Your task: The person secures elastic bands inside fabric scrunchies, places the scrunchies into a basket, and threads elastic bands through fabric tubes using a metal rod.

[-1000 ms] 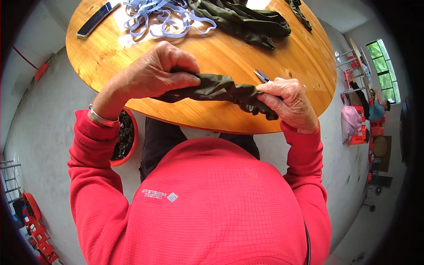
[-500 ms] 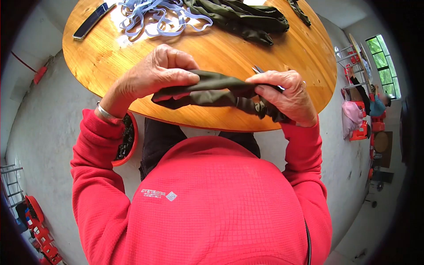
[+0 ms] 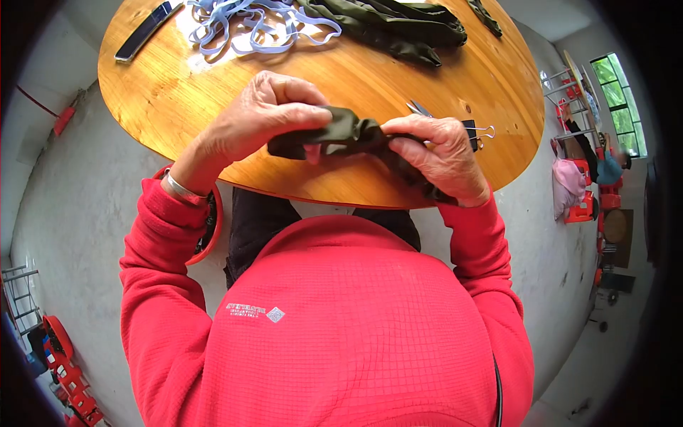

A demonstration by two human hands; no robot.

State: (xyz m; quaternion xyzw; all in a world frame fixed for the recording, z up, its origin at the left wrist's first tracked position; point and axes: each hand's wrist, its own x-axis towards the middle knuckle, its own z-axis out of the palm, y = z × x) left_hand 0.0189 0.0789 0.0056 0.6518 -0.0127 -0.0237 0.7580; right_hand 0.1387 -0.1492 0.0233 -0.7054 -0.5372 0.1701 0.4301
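Observation:
A dark olive fabric band [image 3: 341,129] is stretched between my hands above the near edge of the table. My left hand [image 3: 274,114] pinches its flatter end between thumb and fingers. A fold of the cloth bends down below that thumb, and a fingertip shows under it. My right hand [image 3: 441,153] grips the gathered, wrinkled end, part of which is hidden beneath the palm. Scissors [image 3: 420,109] lie just beyond my right hand, mostly covered by it. A black binder clip [image 3: 470,134] with wire handles rests to the right of that hand.
On the round wooden table [image 3: 178,107] lie a phone [image 3: 146,32], tangled pale blue elastic [image 3: 260,32], a pile of olive fabric [image 3: 398,32] and a small olive strip [image 3: 485,18]. A red basin [image 3: 213,235] stands on the floor at the left, below the table.
My hands have come closer together, the right one moving left. The band, held in a wide loop before, is now bunched and folded in the middle. The binder clip has come into view.

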